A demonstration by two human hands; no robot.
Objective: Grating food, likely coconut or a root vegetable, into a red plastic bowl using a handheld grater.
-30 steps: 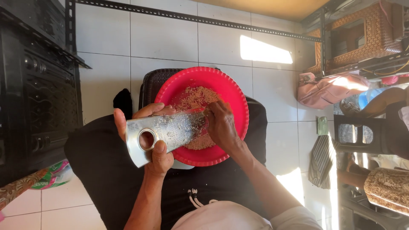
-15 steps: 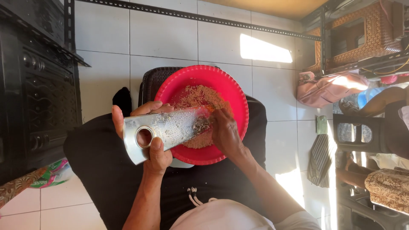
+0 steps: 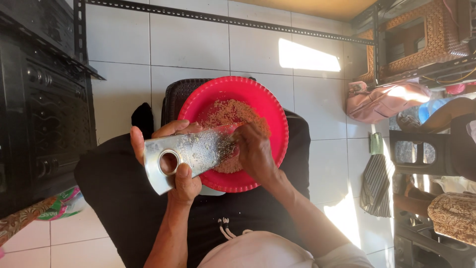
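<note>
Sitting under both hands, the red bowl (image 3: 267,106) already holds a decent pile of gratings (image 3: 229,111). Left hand (image 3: 173,164) is wrapped around the metal grater (image 3: 191,154), slanted into the bowl; right hand (image 3: 255,151) is closed on something hidden against it, so what's left is unclear.
</note>
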